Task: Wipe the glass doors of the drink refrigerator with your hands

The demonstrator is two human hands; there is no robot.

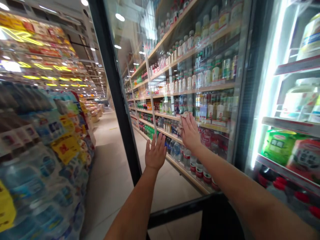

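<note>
- We see a straight-edged black door frame (pixel 116 83).
- We note a crumpled off-white wad (pixel 185 114).
- We observe a yellow rectangular sign (pixel 65 147), printed red.

At centre, one left hand (pixel 155 154), one right hand (pixel 190 131), one cloth (pixel 183 115) and one glass door (pixel 118 83) are counted; at right, two front pouches (pixel 278 146).

From the wearer's spot, the glass door (pixel 116 85) stands at twelve o'clock. Before its pane are the left hand (pixel 156 153), near twelve, and the right hand (pixel 191 131), near one, over a cloth (pixel 184 114). Shelves of bottles (pixel 215 87) show in the glass. At three, an open cooler (pixel 291 122) holds pouches (pixel 278 145) beneath jugs (pixel 297 100). Bottled water (pixel 27 183) fills nine; the aisle (pixel 110 160) runs toward eleven.
</note>
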